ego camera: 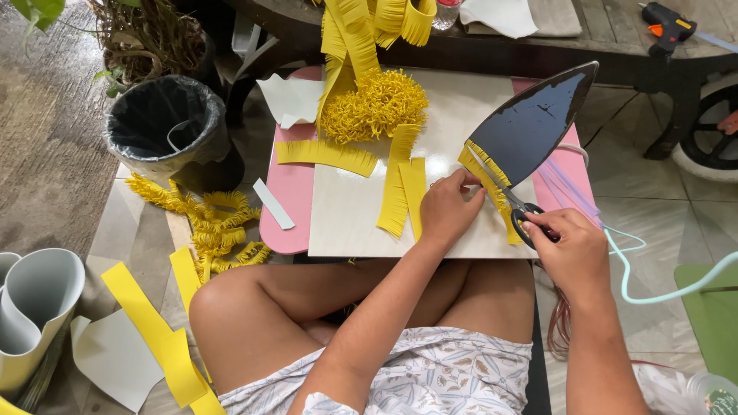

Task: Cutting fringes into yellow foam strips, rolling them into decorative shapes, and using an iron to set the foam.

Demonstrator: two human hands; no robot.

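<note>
Left hand (448, 209): fingers pinched shut on the yellow foam strip (484, 184), at its upper edge, near centre frame.

Right hand (573, 250): closed through the loops of black-handled scissors (526, 215); blades angled toward 10 o'clock, meeting the strip just beside the left fingertips. Blade opening hard to read, probably partly apart.

Yellow foam strip: fringed along one side, running diagonally from 11 to 5 o'clock, lying against the lower edge of a large black leaf-shaped sheet (534, 123) whose tip points to 1 o'clock.

Pale rectangular board (346, 219): resting on a pink low table (288, 204), above crossed legs. On the board: two upright fringed yellow strips (403, 192), one curved fringed strip (327, 154) at 9 o'clock of them, and a curled yellow fringe ball (374, 104) at 12 o'clock.

Black-lined waste bin (165, 119) at 10 o'clock; loose yellow fringe offcuts (207, 223) on the floor below it; plain yellow strips (157, 338) at 8 o'clock. Glue gun (667, 23) at far 1 o'clock. Pale green cord (653, 284) trailing at 3 o'clock.

Risks, as judged: left fingertips very close to the blades, so a nick possible if the cut runs on; a cut too deep would sever the fringe from its uncut band; a shifting strip would give uneven cuts.
</note>
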